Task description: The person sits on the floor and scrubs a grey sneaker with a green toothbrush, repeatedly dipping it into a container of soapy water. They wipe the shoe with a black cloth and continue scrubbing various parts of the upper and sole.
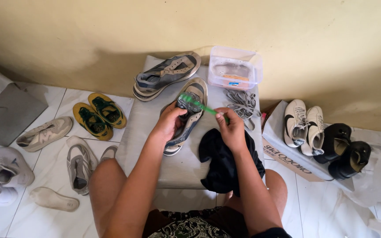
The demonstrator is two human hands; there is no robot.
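Nearest me, bare knees and patterned shorts, seated at a low grey table [155, 145]. A dark cloth [223, 165] lies on its near right part, draped over the edge. My right hand [232, 128] sits just above the cloth, fingers pinched shut on the handle end of a green toothbrush [198, 104]. My left hand [169, 123] wraps the side of a grey sneaker [186, 117], gripping it; the shoe lies mid-table, toe pointing away, brush head over its opening. Beyond it, a matching sneaker [166, 75] rests on its side near the far edge. Grey laces [242, 105] are piled right of the held shoe, and a clear plastic tub [235, 68] stands at the far right corner. White tiled floor all round: yellow shoes [99, 114] and pale sneakers [45, 133] left, a loose insole [54, 199] near left. On the right, a cardboard box [287, 156] carries white sneakers [304, 123] and black shoes [345, 150]. Plain yellowish wall [190, 26] behind, with the table's far edge close to it.
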